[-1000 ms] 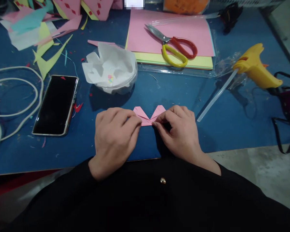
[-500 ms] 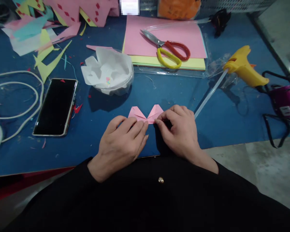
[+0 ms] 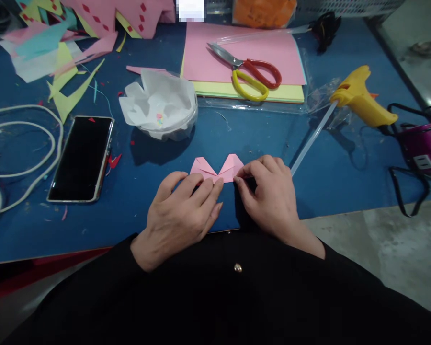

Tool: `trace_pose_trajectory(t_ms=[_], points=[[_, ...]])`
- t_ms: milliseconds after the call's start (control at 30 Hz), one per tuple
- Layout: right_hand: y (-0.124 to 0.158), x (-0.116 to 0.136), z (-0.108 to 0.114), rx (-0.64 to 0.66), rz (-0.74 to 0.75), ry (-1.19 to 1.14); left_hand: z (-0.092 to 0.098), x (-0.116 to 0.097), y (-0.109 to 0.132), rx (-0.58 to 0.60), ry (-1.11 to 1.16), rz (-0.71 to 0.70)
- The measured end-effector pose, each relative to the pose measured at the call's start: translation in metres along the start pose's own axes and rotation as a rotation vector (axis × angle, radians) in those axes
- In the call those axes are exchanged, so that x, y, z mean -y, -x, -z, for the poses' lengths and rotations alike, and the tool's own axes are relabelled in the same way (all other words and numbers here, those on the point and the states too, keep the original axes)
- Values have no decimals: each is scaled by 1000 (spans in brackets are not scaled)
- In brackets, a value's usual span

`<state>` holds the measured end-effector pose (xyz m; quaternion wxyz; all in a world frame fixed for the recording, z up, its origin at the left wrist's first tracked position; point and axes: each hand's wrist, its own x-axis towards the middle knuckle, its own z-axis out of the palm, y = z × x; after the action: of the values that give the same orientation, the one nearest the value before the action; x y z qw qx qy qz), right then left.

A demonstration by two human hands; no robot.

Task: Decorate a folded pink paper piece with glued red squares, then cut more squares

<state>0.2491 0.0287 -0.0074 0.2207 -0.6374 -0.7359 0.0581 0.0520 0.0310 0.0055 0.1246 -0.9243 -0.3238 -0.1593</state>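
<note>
A small piece of folded pink paper (image 3: 231,167) lies on the blue table near its front edge. Its two peaked halves point away from me, with a V-shaped notch between them. My left hand (image 3: 183,206) presses its fingertips along the paper's lower left edge, covering that part. At the right end, my right hand (image 3: 269,191) pinches the paper between thumb and curled fingers; the index fingertip is partly hidden.
Beyond the hands sits a white paper-lined bowl (image 3: 165,103). Scissors (image 3: 249,72) rest on stacked coloured sheets (image 3: 197,52). A yellow glue gun (image 3: 359,96) with its glue stick is at right. A phone (image 3: 82,158), white cable (image 3: 59,129) and paper scraps (image 3: 72,96) lie left.
My left fingertips have slid slightly right along the paper's lower edge. The right thumb has shifted a little to the right. The camera view has moved slightly.
</note>
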Motion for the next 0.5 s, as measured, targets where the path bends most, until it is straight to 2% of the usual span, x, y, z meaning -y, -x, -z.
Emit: trace_pose_trajectory(t_ms=[167, 500], points=[[1, 0, 2, 4, -4, 39, -1, 0, 1, 46, 1, -9], [3, 0, -1, -46, -9, 26, 0, 0, -1, 37, 10, -6]])
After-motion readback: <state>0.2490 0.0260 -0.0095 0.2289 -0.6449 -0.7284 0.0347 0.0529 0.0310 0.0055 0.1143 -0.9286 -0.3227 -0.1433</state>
